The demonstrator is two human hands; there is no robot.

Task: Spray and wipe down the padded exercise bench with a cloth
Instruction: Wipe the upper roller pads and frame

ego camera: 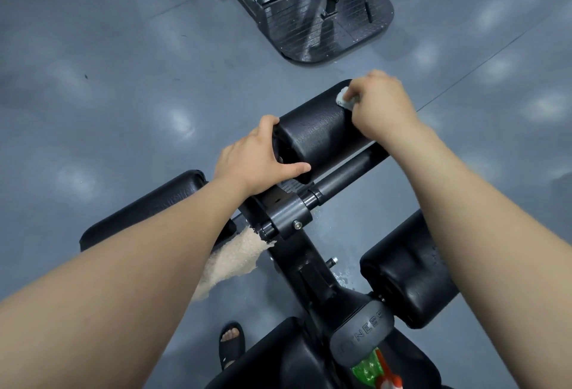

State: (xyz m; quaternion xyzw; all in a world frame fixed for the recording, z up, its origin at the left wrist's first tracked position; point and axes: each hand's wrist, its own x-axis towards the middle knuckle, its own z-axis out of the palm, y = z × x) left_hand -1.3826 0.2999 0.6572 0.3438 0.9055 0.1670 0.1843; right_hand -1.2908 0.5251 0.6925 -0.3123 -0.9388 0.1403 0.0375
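A black exercise bench fills the lower middle, with its frame [305, 252] running up to padded rollers. My right hand [382, 103] grips a small white cloth [344, 98] and presses it on the far end of the upper right roller pad [322, 134]. My left hand [257, 156] grips the near end of that same roller, thumb across its rim. A green spray bottle with an orange-red trigger [379, 371] lies on the bench seat at the bottom edge. Two lower roller pads sit on the left [148, 209] and on the right [405, 271].
A beige cloth [235, 260] hangs by the frame under my left forearm. My sandalled foot [231, 343] stands on the grey floor [108, 94]. Another machine with a ribbed metal footplate [325, 26] stands ahead. Wet spots shine near the frame.
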